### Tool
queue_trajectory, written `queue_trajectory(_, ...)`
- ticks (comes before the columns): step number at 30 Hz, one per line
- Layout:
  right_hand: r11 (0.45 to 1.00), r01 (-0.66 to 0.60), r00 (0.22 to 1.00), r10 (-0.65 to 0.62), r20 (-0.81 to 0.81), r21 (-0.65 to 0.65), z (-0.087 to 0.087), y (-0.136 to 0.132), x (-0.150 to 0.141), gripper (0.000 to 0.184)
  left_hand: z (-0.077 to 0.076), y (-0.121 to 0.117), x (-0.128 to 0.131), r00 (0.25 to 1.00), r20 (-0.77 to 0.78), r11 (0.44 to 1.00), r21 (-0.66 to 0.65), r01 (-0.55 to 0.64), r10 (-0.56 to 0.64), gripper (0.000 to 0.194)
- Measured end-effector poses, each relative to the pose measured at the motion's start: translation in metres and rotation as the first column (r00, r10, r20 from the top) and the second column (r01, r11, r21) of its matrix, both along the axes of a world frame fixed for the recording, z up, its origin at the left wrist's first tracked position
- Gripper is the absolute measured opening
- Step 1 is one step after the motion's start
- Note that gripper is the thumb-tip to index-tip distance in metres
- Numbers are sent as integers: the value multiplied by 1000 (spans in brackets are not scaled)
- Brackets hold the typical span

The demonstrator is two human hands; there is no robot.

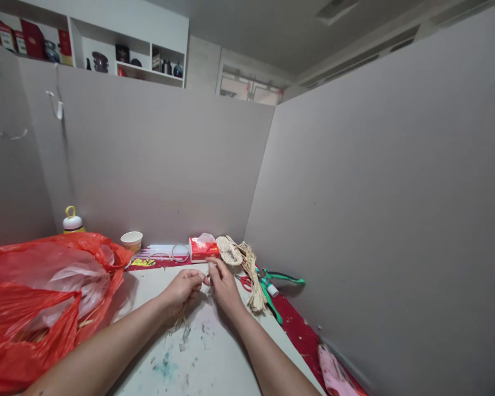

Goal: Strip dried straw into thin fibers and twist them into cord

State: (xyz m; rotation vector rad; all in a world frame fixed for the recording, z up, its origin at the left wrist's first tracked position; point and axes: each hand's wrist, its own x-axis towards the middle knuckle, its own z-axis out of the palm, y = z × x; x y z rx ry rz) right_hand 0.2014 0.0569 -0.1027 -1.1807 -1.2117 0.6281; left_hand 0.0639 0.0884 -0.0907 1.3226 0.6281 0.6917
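Observation:
My left hand (185,289) is closed in a pinch over the white board, and thin straw-coloured strands (179,322) hang beneath it. Its fingertips meet those of my right hand (221,283), which is also closed, with the index finger bent. A small bit of the strands seems to be pinched between both hands, mostly hidden by the fingers. Just beyond the right hand lie a woven straw piece (230,251) and a bundle of pale straw strands (253,283).
On the left bulges a red plastic bag (103,258). Along the back stand a paper cup (132,241), white sticks (165,252) and a red tissue pack (198,250). Red-handled scissors (246,282) and green-handled pliers (272,286) lie right. Grey partitions (160,154) enclose the table.

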Motion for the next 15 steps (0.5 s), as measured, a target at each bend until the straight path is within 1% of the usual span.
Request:
queue_trajectory(2,997,-14,989,2,148,75,-1,-2,-1,30,0,2,0,1000,-11,1000,-1,22,-22,31)
queue_trajectory(3,997,-6,985,-7,174,79,-2,-2,-1,32,-1,3,1,1000,-24,999,43,13,-12,29)
queue_trajectory(4,998,6,985,-17,173,68,-3,-1,-2,33,-2,4,2,999,-38,992,128,-8,13,27)
queue_trajectory(5,999,15,987,-23,157,50,-4,-1,-3,33,-3,4,2,997,-51,967,251,-37,51,26)
queue_trajectory(6,999,23,991,-26,135,27,-5,0,-3,33,-5,4,1,993,-65,917,394,-65,99,25)
queue_trajectory(7,1000,26,994,-25,110,-4,-6,1,-3,34,-7,4,0,985,-82,838,539,-83,150,24)
queue_trajectory(8,999,22,997,-18,80,-44,-7,2,-3,37,-9,4,-1,976,-105,746,662,-76,193,22)
queue_trajectory(9,996,7,999,-3,44,-92,-7,3,-3,39,-10,4,-3,965,-136,662,748,-48,223,19)
queue_trajectory(10,989,-21,1000,22,4,-148,-8,4,-2,42,-12,3,-5,955,-167,602,798,-16,247,16)
queue_trajectory(11,977,-57,998,50,-40,-205,-8,4,-1,44,-14,3,-6,946,-189,571,821,6,262,15)
queue_trajectory(12,962,-97,993,77,-87,-257,-8,4,-1,46,-15,2,-6,942,-198,566,824,11,271,15)
queue_trajectory(13,946,-131,987,94,-133,-296,-9,4,0,47,-16,2,-5,942,-193,582,813,-4,276,17)
queue_trajectory(15,931,-156,972,85,-218,-331,-10,4,-1,49,-17,4,-2,949,-150,659,748,-75,278,23)
